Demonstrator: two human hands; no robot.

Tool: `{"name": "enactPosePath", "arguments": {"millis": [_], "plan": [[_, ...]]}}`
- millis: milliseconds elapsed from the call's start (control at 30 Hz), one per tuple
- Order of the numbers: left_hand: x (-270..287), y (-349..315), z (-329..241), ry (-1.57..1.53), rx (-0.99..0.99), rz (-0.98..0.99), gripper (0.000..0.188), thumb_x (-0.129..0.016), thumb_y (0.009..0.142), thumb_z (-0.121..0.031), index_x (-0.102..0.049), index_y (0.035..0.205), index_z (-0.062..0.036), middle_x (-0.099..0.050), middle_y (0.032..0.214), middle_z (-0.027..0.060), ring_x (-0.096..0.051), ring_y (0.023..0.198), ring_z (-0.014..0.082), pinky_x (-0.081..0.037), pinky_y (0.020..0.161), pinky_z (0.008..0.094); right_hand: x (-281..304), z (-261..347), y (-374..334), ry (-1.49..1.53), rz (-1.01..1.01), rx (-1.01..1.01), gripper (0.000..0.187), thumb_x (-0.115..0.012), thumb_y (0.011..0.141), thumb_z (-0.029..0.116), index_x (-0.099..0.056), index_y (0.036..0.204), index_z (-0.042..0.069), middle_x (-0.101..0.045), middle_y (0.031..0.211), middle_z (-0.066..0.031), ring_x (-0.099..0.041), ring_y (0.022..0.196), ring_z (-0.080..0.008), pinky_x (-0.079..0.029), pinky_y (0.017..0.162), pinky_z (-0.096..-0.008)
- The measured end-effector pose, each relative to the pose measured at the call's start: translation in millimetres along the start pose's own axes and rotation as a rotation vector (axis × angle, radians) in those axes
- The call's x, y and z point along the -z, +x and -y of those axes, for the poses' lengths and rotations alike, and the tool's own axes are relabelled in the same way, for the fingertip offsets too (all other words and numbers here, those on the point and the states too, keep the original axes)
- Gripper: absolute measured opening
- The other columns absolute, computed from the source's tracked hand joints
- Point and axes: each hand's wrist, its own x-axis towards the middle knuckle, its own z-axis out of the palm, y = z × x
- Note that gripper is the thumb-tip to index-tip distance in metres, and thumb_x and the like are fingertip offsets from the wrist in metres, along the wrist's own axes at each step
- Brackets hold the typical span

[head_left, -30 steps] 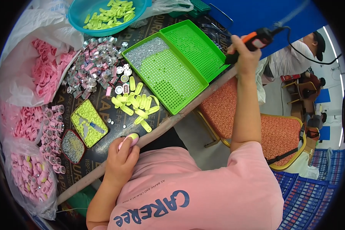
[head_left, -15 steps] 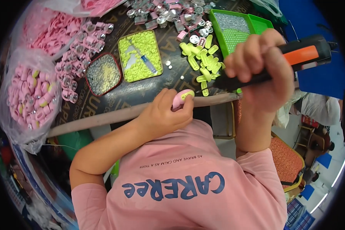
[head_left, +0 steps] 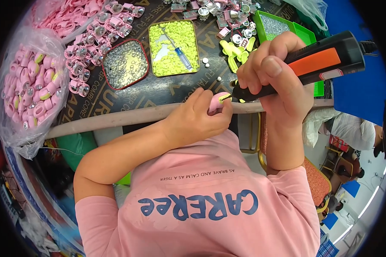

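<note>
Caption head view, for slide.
Left hand grips pink part; right hand holds power driver, bit at the part.

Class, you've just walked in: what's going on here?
The person's left hand pinches a pink-and-yellow piece near the table edge. The right hand grips a black-and-orange electric screwdriver, its bit at the piece. Beyond, a blue-handled screwdriver lies on yellow parts in a rectangular tin.
</note>
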Motion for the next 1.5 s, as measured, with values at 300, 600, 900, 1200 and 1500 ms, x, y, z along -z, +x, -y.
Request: {"name": "enactPosePath", "arguments": {"millis": [300, 600, 900, 1200, 1500], "plan": [[-1.7, -2.5, 0.6, 0.010, 0.016, -0.011, 0.034, -0.071, 0.080, -0.011, -0.061, 0.110, -0.0006, -0.048, 0.081, 0.0079, -0.050, 0.070, 0.0246, -0.048, 0.061, 0.0371, -0.6, -2.5, -1.3, -0.018, -0.002, 0.006, 0.018, -0.065, 0.091, 0.009, -0.047, 0.089, 0.008, -0.052, 0.069, -0.0049, -0.053, 0.055, -0.0158, -0.050, 0.059, -0.0362], [-4.0, -0.3, 3.9, 0.051, -0.035, -0.022, 0.032, -0.071, 0.080, -0.011, -0.062, 0.109, 0.0001, -0.050, 0.083, 0.0087, -0.051, 0.071, 0.0246, -0.051, 0.063, 0.0379, 2.0, 0.1, 3.6, -0.093, 0.045, -0.005, 0.019, -0.065, 0.091, 0.007, -0.047, 0.091, 0.009, -0.053, 0.069, -0.0057, -0.053, 0.055, -0.0155, -0.049, 0.058, -0.0357], [1.0, -0.4, -0.4, 0.037, -0.010, -0.007, 0.034, -0.069, 0.080, -0.007, -0.061, 0.111, 0.0015, -0.049, 0.083, 0.0098, -0.051, 0.071, 0.0254, -0.053, 0.066, 0.0402, 0.2, -11.0, 4.4, 0.103, -0.054, -0.035, 0.027, -0.081, 0.077, -0.003, -0.057, 0.085, 0.005, -0.063, 0.071, -0.0011, -0.057, 0.059, -0.0068, -0.045, 0.053, -0.0232], [-2.8, 0.0, 2.3, -0.027, -0.008, -0.043, 0.033, -0.070, 0.080, -0.008, -0.061, 0.110, 0.0012, -0.048, 0.083, 0.0094, -0.048, 0.069, 0.0240, -0.048, 0.060, 0.0373, 1.3, -9.9, 2.5, 0.104, -0.052, -0.046, 0.028, -0.081, 0.077, -0.003, -0.055, 0.084, 0.005, -0.063, 0.073, -0.0028, -0.058, 0.062, -0.0074, -0.046, 0.055, -0.0233], [1.6, 1.8, 2.4, -0.085, 0.024, -0.010, 0.030, -0.069, 0.081, -0.013, -0.060, 0.107, -0.0010, -0.048, 0.082, 0.0062, -0.049, 0.070, 0.0217, -0.045, 0.060, 0.0340, -4.6, -13.4, -6.3, 0.116, 0.030, 0.045, 0.030, -0.074, 0.077, -0.009, -0.049, 0.085, 0.004, -0.064, 0.071, -0.0078, -0.061, 0.060, -0.0088, -0.050, 0.055, -0.0228]]}}
